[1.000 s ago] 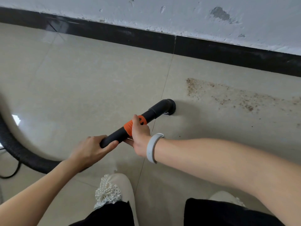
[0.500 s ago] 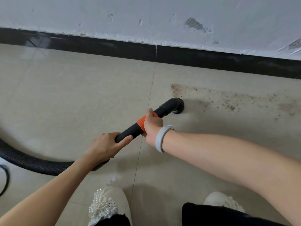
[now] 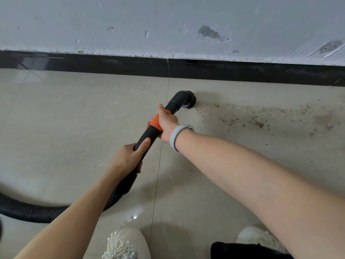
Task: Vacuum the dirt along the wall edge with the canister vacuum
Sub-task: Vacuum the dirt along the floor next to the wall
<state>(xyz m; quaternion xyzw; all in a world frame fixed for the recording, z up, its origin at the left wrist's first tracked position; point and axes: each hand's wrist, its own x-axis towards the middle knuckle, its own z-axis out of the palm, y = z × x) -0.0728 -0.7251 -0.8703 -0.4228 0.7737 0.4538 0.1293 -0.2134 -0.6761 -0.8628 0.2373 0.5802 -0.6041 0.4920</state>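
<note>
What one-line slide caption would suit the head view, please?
Both hands, left and right, steer the vacuum wand, brush nozzle meeting the dirt.

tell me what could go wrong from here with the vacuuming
The brush head sits at the left end of the dirt trail, so a fast sweep might scatter grit rather than lift it. The hose loops behind the left hand near the shoes and could snag. The right hand grips close to the head, limiting reach.
</note>
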